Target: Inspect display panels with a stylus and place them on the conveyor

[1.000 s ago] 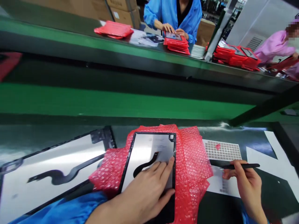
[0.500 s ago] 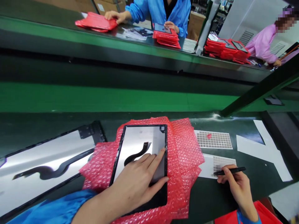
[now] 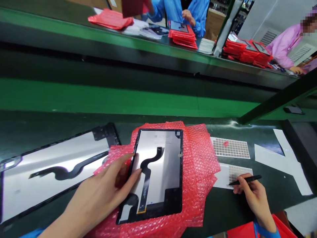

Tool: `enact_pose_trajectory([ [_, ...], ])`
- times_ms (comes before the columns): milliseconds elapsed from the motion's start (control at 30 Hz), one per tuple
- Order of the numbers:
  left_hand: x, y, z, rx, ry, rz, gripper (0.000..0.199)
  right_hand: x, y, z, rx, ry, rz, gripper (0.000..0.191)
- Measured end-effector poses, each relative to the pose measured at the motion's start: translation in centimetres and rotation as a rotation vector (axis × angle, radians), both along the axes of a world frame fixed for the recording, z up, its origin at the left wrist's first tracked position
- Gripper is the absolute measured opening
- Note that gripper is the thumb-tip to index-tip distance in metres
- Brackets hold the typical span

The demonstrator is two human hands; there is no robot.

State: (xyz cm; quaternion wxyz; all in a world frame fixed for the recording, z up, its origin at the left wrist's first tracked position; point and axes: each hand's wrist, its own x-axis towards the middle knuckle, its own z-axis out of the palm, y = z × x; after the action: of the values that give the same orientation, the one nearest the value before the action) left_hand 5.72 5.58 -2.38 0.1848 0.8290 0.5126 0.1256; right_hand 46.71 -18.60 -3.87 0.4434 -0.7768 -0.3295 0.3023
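Note:
A tablet-sized panel (image 3: 170,168) with a black frame, silver back and dark ribbon cable (image 3: 146,178) lies on red bubble wrap (image 3: 198,152). My left hand (image 3: 99,191) grips the panel's left edge, thumb over the silver back and fingers at the side. At the right, my right hand (image 3: 252,195) is closed on black tweezers (image 3: 250,178), whose tip touches a sticker sheet (image 3: 239,172) with small grid squares. Behind that sheet lies another grid sheet (image 3: 231,147) with a small red piece on it.
A larger panel (image 3: 56,168) with a ribbon cable lies at the left. White sheets (image 3: 274,160) lie at the right, below a slanted dark post (image 3: 277,96). Across the green partition (image 3: 99,97), a person in blue handles red packs; stacks (image 3: 183,38) stand there. Another person wears pink.
My left hand has moved left off the panel's middle to its left edge, uncovering the cable. My right hand stays at the sheet. The person in blue has lifted a red piece.

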Motion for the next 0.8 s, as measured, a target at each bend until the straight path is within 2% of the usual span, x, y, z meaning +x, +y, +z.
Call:
enact_pose_trajectory([
  [67, -0.2, 0.1, -0.1, -0.068, 0.009, 0.025, 0.046, 0.2, 0.0, 0.0, 0.011, 0.048, -0.05, 0.038],
  [267, -0.2, -0.2, -0.7, -0.206, -0.239, -0.008, 0.054, 0.7, 0.8, 1.0, 0.02, 0.175, -0.156, 0.041],
  [400, -0.4, -0.8, -1.7, -0.236, -0.35, -0.024, 0.056, 0.8, 1.7, 1.7, -0.016, 0.116, -0.133, 0.04],
  [533, -0.8, -1.2, -2.2, -0.232, -0.408, -0.063, 0.047, 0.9, 1.7, 1.6, -0.055, 0.075, -0.052, 0.038],
  [800, -1.2, -1.2, -2.6, -0.222, -0.47, -0.102, 0.043, 1.2, 0.9, 0.9, -0.07, 0.11, -0.096, 0.039],
])
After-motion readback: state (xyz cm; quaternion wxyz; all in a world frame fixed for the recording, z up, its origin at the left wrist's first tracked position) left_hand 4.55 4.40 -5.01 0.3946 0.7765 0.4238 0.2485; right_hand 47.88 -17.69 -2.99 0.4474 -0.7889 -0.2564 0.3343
